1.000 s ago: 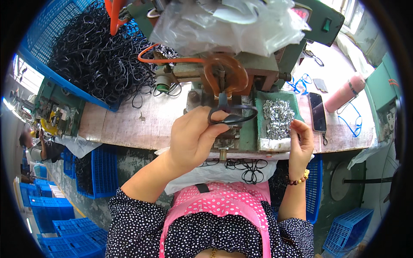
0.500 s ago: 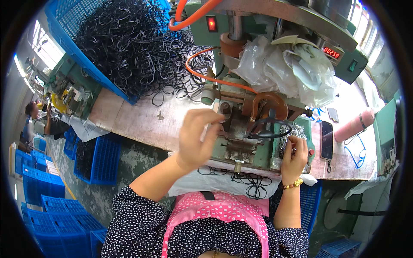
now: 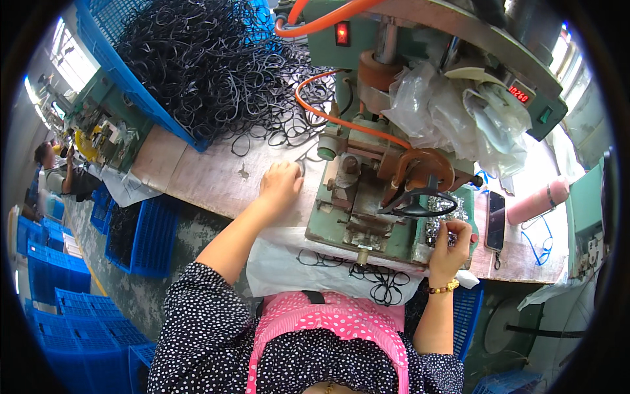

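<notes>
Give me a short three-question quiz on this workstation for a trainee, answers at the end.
1. What is the right hand nearest to?
a) the red switch
b) the small metal pieces
c) the blue basket

2. True or false: the black phone lies between the small metal pieces and the pink bottle.

3. Fill in the blank: the left hand is over the wooden bench, to the ____ of the green press machine.

Key: 1. b; 2. true; 3. left
</notes>
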### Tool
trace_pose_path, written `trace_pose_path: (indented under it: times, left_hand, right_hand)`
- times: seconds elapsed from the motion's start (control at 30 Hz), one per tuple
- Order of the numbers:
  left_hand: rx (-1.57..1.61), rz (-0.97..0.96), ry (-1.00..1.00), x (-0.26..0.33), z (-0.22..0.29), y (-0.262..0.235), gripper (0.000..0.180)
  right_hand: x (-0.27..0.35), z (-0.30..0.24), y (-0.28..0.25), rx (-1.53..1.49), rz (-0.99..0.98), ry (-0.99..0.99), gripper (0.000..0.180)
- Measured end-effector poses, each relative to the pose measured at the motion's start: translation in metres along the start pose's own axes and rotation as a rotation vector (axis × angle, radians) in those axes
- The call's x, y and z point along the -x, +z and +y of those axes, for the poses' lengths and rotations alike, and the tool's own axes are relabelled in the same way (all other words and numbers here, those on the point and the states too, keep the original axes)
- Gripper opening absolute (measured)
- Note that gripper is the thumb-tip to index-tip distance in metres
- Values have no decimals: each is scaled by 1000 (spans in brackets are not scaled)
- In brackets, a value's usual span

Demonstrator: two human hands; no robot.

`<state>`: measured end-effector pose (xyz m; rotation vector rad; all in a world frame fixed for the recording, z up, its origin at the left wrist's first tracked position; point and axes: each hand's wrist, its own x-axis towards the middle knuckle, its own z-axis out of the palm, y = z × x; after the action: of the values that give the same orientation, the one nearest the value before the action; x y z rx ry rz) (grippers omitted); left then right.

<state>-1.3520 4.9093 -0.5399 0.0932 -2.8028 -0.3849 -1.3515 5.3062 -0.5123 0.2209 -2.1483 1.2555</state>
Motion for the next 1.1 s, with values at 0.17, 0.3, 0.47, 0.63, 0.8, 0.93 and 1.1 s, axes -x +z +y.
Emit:
trace_pose_path:
  times: [0.17,0.3,0.47,0.63,0.8,0.93,1.1]
  left_hand:
    - [94,-203,-139,46,0,-43,16]
    - [280,-174,-179,52,-1,-56,24]
    - [50,-69,131,33,-18,-41,36]
    - [-24,-56,17,37,-55,-34,17]
    - [387,-50,-136,60,-52,-49,9]
    - [1046,34,-423,63,-6,-81,15]
    - [1237,229,-200,53,67,-128,19]
  right_hand:
    - [0,-2,-3,-10,-41,-5,11]
    - [-5,-5,-4,27,-68,-118,10]
    - [-6,-7,-5,-11,-47,-112,11]
    - [-7,-7,-7,-23,-90,-67,13]
    - [-6,-7,-7,-2,-94,-82,19]
    - [-12,-11,-13,-101,-119,-29,20]
    - [-23,-43,-12,-234,-105,-2,18]
